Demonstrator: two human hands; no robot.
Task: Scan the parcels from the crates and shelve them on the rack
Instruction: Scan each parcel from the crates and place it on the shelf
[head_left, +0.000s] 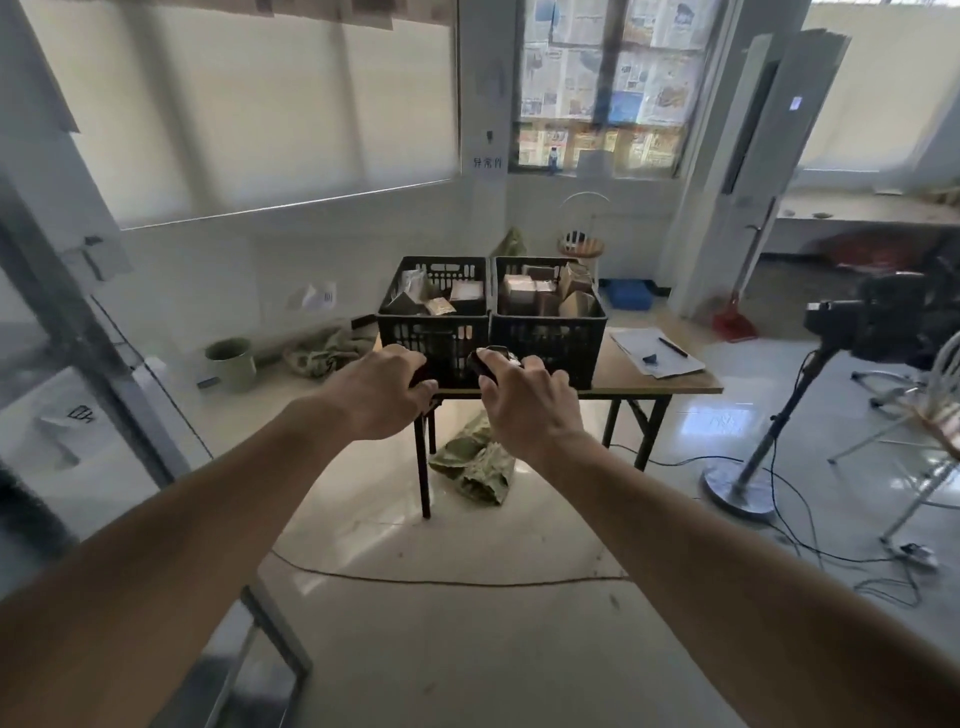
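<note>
Reaching ahead, my right grip (530, 400) pinches a dark scanner (483, 364); the left (382, 392) curls (contents unclear). Parcels (543, 293) sit in two black crates (545, 338) on the table (675, 382).

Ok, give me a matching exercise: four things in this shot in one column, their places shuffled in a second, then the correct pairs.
Things:
1. pen
2. green bucket
3. crumpled sack
4. red dustpan

Places:
A. on the floor under the table
B. on the floor left of the table, by the wall
C. on the papers, right of the crates
D. on the floor beyond the table, to its right

Pairs: 1-C, 2-B, 3-A, 4-D
</note>
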